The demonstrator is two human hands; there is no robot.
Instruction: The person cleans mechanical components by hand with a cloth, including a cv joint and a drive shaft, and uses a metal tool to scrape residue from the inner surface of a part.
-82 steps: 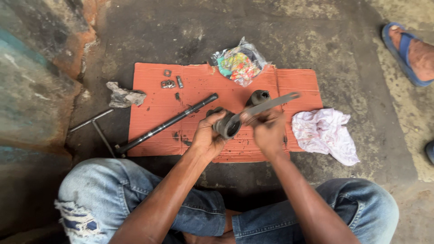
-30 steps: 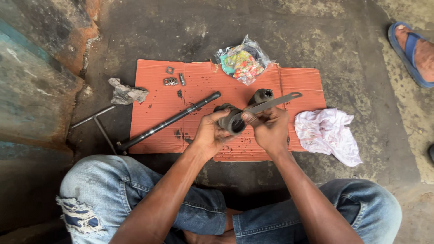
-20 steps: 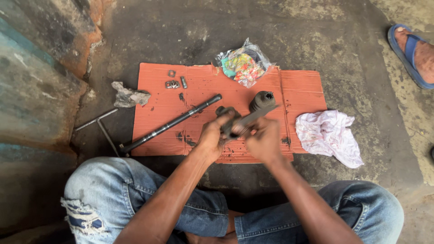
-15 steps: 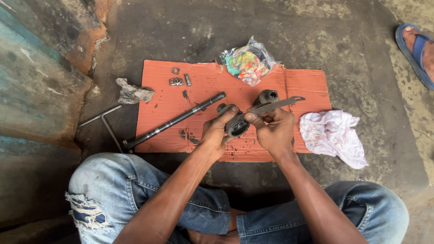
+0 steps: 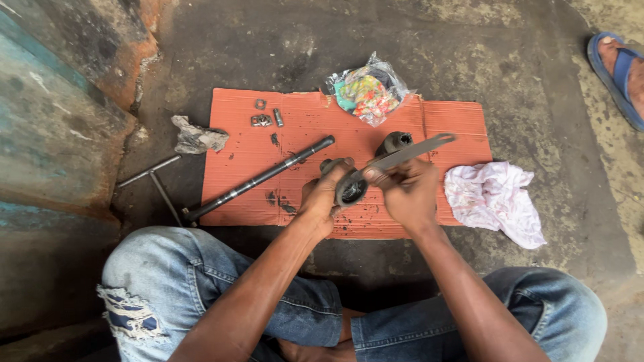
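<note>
My left hand [image 5: 320,199] grips a dark, greasy, cup-shaped metal part [image 5: 349,188] above an orange cardboard sheet [image 5: 308,127]. My right hand [image 5: 406,194] holds a flat grey metal strip [image 5: 409,151]; one end rests at the mouth of the part and the other end points up to the right. Behind the strip, a dark rubber boot [image 5: 394,142] stands on the cardboard. A long black shaft [image 5: 258,179] lies diagonally on the cardboard, left of my hands.
Small nuts and clips [image 5: 263,118] lie at the cardboard's far left corner, a colourful plastic bag [image 5: 365,90] at its far edge. A pink-white rag [image 5: 496,201] lies right, a grey rag [image 5: 196,137] and T-handle tool [image 5: 154,181] left. Another person's sandalled foot [image 5: 620,67] is at the far right.
My right hand has worked the metal strip back and forth at the part's mouth; its free end dipped, then rose again. My left hand kept its grip on the part.
</note>
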